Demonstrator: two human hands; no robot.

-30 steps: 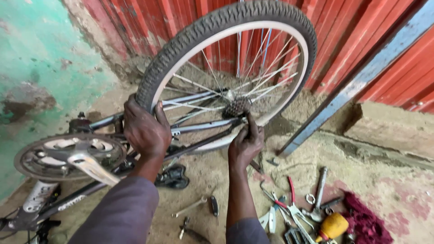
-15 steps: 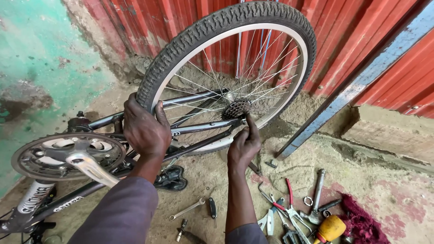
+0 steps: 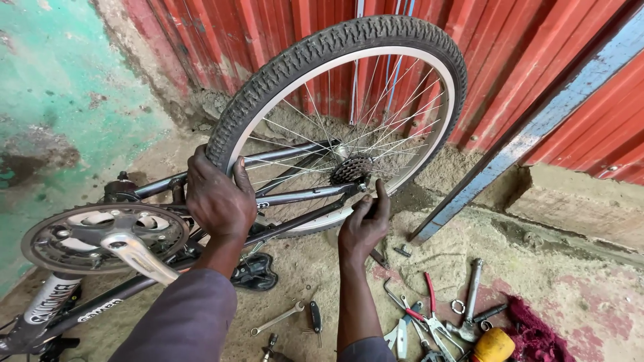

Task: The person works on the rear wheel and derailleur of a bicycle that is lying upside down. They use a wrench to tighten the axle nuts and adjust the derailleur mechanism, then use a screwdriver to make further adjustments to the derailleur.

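One upturned grey-framed bicycle lies on the sandy ground, its one black knobbly-tyred, white-rimmed rear wheel gripped at the tyre by the left hand, the right hand pinching at the axle beside one sprocket cluster.

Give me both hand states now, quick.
Left hand: closed on the tyre of the rear wheel.
Right hand: fingers at the axle by the sprocket; grip cannot be told.

upturned bicycle's black-tyred rear wheel stands upright, sprocket cluster at hub.
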